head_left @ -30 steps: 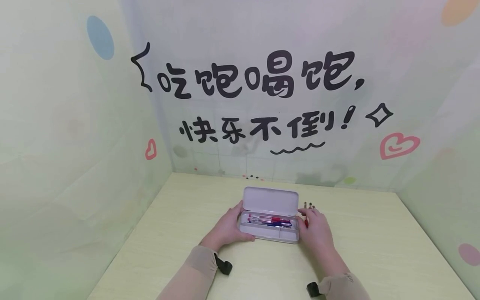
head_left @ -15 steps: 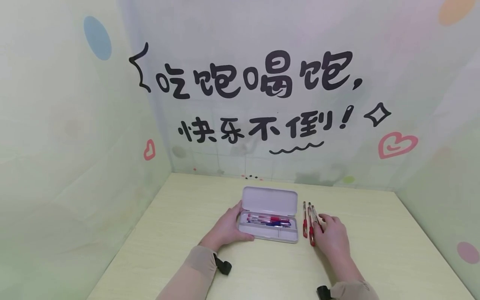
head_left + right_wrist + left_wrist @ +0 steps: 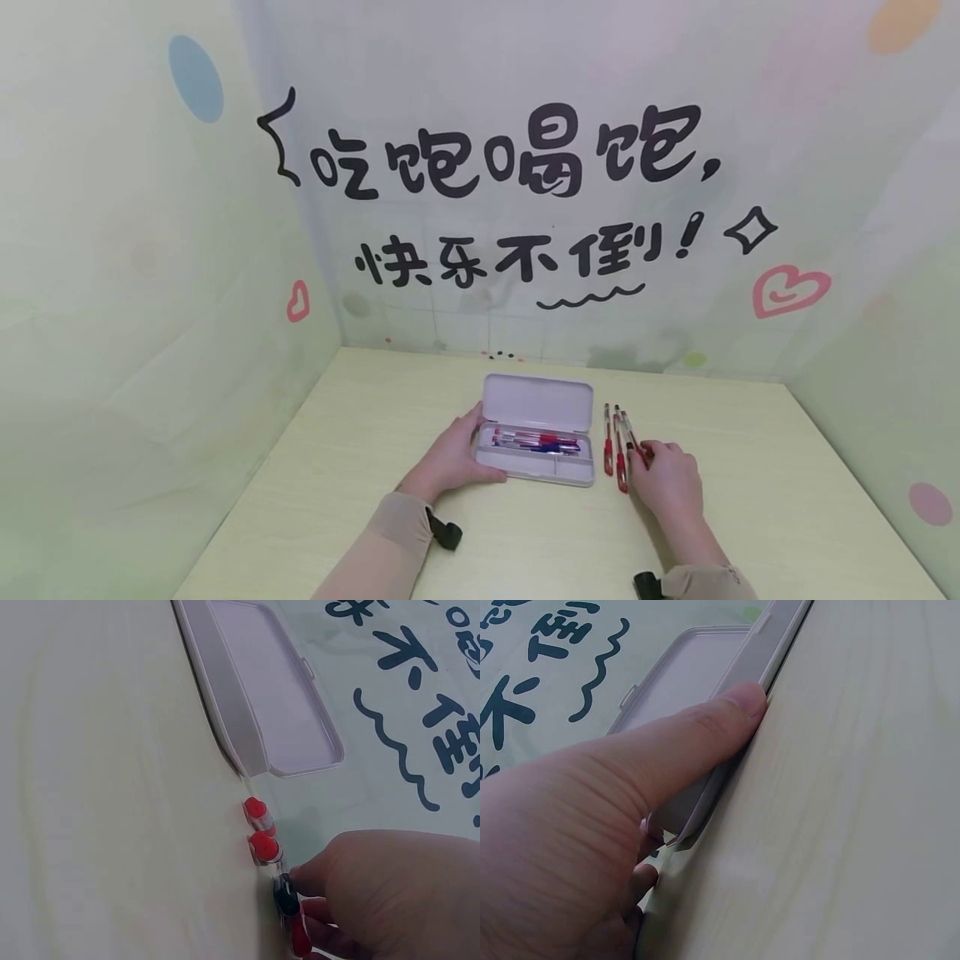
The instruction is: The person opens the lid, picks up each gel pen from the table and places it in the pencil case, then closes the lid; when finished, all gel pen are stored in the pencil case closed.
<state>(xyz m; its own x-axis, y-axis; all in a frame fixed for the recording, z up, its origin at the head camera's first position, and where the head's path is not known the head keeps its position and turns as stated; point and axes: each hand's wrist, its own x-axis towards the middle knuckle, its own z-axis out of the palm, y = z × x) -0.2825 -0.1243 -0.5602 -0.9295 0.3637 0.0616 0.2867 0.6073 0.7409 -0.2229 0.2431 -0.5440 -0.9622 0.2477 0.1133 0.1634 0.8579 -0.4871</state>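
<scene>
An opened pencil case [image 3: 519, 461] lies on the table, its lid [image 3: 537, 403] raised at the back. Several pens [image 3: 557, 437] with red and blue parts fill its rear compartment. My left hand [image 3: 452, 454] grips the case's left end, thumb along the front wall and fingers round the side. To the right of the case, two red pens [image 3: 622, 477] lie side by side. Just beyond them my right hand [image 3: 667, 483] pinches a black-capped pen [image 3: 285, 895] and a red pen [image 3: 301, 934] between thumb and fingers; part of both is hidden by the hand.
The pale wooden table [image 3: 345, 450] ends at a back wall [image 3: 465, 325] printed with black lettering. Side walls [image 3: 885, 350] enclose it left and right. Black wrist-worn devices [image 3: 447, 533] sit at both cuffs.
My right hand has moved right from the case's right end to the pens, uncovering the red ones, then stayed nearly in place. The left hand keeps its hold on the pencil case.
</scene>
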